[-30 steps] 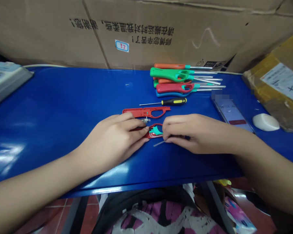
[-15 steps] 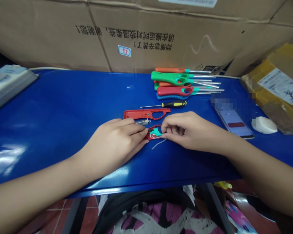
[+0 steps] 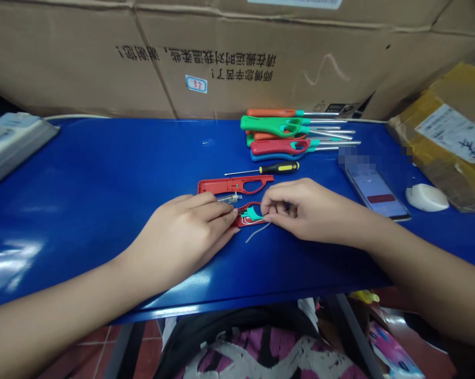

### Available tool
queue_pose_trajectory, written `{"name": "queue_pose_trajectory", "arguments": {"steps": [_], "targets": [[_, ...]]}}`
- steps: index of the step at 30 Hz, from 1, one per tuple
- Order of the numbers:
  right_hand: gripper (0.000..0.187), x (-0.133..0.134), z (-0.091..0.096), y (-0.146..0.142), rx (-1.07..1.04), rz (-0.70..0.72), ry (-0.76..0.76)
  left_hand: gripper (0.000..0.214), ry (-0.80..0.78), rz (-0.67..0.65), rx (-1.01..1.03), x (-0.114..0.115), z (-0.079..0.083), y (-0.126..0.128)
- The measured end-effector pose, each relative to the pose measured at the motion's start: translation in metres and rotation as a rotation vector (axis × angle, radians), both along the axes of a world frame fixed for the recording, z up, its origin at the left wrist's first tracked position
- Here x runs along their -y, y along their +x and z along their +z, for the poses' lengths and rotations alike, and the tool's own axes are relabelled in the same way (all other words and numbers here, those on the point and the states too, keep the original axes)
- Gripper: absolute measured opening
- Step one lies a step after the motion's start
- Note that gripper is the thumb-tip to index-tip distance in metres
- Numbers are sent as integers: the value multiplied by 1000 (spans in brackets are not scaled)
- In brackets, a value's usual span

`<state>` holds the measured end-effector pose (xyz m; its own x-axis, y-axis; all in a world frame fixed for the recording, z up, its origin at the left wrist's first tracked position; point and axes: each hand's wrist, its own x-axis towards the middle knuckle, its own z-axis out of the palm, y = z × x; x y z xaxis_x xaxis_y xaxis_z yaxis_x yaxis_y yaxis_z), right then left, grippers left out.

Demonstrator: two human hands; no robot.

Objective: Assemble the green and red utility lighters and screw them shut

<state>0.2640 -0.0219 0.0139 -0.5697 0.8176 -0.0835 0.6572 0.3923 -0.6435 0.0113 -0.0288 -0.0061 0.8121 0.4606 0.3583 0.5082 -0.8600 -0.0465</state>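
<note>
Blue tabletop (image 3: 103, 173) with a wall of cardboard boxes (image 3: 83, 58) behind it, that's the setup. Right in the middle near the front edge lies an open red shell (image 3: 248, 221), looks like half of a stick lighter body, with a teal trigger piece (image 3: 253, 213) sitting in it. The right hand (image 3: 304, 210) has its fingers pinched narrow on that teal piece. The left hand (image 3: 185, 237) lies low over the shell's left end, fingers close together and pressing on it, thumb tucked under the edge; most of the shell is hidden under that hand, so I can't swear to how tight the grip is.

Just below the shell a thin grey wire (image 3: 256, 231) lies loose. Just behind it is a small metal part (image 3: 229, 198), then the other red shell half (image 3: 235, 185), lying flat and touched by nobody. A bit further back is a black and yellow screwdriver (image 3: 279, 168), and behind that a pile of finished lighters (image 3: 284, 134) in green, orange, red and blue, nozzles pointing right.

Off to the right: a phone (image 3: 375, 192) with its screen lit, a white oval thing (image 3: 426, 197), and a yellow taped parcel (image 3: 450, 131). Far left there's a grey power strip (image 3: 12, 142).
</note>
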Motion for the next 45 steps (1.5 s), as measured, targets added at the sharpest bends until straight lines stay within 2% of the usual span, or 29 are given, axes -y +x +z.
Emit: {"name": "queue_pose_trajectory", "arguments": {"steps": [5, 13, 18, 25, 32, 39, 45], "targets": [[11, 1, 1, 0, 15, 18, 21, 22, -4, -40, 58, 3, 4, -1], [11, 3, 3, 1, 42, 76, 88, 20, -139, -119, 36, 0, 2, 3], [15, 2, 5, 4, 53, 5, 65, 21, -195, -109, 35, -1, 2, 3], [10, -4, 8, 12, -46, -130, 151, 27, -201, -76, 5, 1, -1, 4], [19, -4, 9, 16, 12, 112, 138, 27, -173, -88, 15, 1, -2, 3], [18, -2, 9, 17, -1, 184, 186, 28, -135, -139, 86, 1, -2, 2], [18, 1, 11, 16, 16, 231, 215, 28, -156, -129, 59, -1, -2, 3]]}}
